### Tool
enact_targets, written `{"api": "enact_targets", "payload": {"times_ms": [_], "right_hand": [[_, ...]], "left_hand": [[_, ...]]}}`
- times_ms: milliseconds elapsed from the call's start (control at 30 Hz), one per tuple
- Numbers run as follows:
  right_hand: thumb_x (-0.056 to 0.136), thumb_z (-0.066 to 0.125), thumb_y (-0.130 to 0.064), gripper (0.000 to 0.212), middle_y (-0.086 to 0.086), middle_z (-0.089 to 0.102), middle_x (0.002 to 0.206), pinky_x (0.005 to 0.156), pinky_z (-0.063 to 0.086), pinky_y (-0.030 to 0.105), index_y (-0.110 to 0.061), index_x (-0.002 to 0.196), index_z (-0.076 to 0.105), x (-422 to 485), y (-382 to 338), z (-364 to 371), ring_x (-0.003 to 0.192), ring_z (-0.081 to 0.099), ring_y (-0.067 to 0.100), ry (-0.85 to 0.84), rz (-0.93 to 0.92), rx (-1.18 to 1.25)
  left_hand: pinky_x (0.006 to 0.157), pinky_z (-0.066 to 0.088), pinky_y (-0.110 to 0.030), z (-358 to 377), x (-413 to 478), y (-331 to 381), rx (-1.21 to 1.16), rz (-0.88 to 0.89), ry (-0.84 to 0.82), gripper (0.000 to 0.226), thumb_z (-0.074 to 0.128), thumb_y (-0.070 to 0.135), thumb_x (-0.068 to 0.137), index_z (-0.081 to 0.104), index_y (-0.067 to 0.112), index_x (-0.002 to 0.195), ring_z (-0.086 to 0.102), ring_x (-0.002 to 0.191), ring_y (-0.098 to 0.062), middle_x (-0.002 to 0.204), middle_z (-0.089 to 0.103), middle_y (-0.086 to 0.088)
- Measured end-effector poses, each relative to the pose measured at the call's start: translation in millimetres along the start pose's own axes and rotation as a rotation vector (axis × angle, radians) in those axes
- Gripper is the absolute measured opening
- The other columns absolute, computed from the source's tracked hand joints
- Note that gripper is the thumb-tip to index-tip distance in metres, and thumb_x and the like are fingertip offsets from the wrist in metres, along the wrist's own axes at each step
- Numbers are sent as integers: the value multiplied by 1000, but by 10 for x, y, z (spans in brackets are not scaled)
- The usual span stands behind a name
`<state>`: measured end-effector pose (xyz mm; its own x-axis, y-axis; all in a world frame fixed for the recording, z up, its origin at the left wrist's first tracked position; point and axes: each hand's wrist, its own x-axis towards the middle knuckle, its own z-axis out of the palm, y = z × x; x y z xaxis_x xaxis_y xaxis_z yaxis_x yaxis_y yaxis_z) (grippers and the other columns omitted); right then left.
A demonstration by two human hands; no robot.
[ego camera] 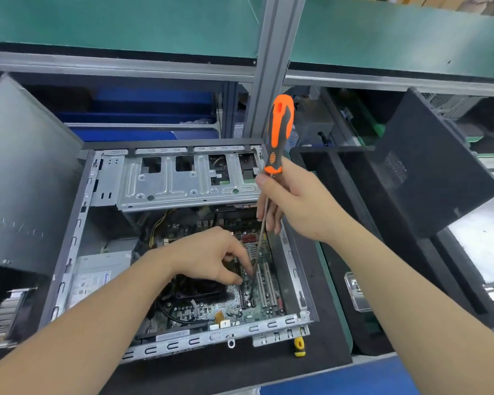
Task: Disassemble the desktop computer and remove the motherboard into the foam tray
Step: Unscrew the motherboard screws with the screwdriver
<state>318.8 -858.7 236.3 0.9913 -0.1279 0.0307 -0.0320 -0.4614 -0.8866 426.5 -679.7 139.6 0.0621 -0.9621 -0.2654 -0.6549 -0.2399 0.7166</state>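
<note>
An open desktop case (77, 223) lies on its side on a black mat. Inside it the green motherboard (268, 283) shows white expansion slots and a black cooler. My right hand (294, 203) grips a screwdriver (280, 129) with an orange and black handle; its long shaft slants down to the board near the slots. My left hand (214, 258) reaches into the case, and its fingertips touch the shaft close to the tip. A black foam tray (340, 178) stands just right of the case.
A grey side panel (26, 178) leans at the left. A dark perforated panel (428, 166) leans at the right. A small yellow and black tool (299, 345) lies by the case's front edge. A clear plastic box (357, 295) sits on the green bench strip. Shelving rises behind.
</note>
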Motion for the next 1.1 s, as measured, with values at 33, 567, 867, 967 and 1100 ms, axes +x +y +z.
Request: {"api": "enact_targets", "payload": {"times_ms": [33,567,867,967,1100], "right_hand": [[108,45,-33,15,12,71,71,47,57,52,-22,99,45,10,-27,-32,50,66,38,15,0,2],[108,45,-34,17,16,70,73,48,52,39,-22,96,44,88,-323,-355,54,66,42,120,-49,95],[105,47,-39,13,12,70,70,43,51,36,-30,96,46,38,-177,-237,48,65,36,106,-38,18],[106,45,-41,10,7,69,68,43,48,30,-32,104,46,-47,18,72,44,63,27,73,-5,-84],[108,44,-41,26,8,65,63,54,53,45,-16,114,44,-144,203,380,46,58,27,77,67,-131]], "left_hand": [[76,52,-36,2,3,-8,13,4,-3,25,76,49,82,75,48,106,60,79,-11,94,73,9],[58,39,-11,106,81,49,22,-67,118,18,81,56,80,74,39,80,55,62,2,68,61,31],[58,36,-33,-41,-38,71,-367,-128,285,28,51,33,97,66,25,75,43,54,-16,62,52,6],[58,27,-33,-32,-10,196,-1115,-186,252,20,41,15,83,52,10,67,33,55,-18,66,40,-6],[55,18,-34,45,50,258,-1057,-228,312,11,49,13,76,57,6,73,23,56,-20,66,32,-15]]}}
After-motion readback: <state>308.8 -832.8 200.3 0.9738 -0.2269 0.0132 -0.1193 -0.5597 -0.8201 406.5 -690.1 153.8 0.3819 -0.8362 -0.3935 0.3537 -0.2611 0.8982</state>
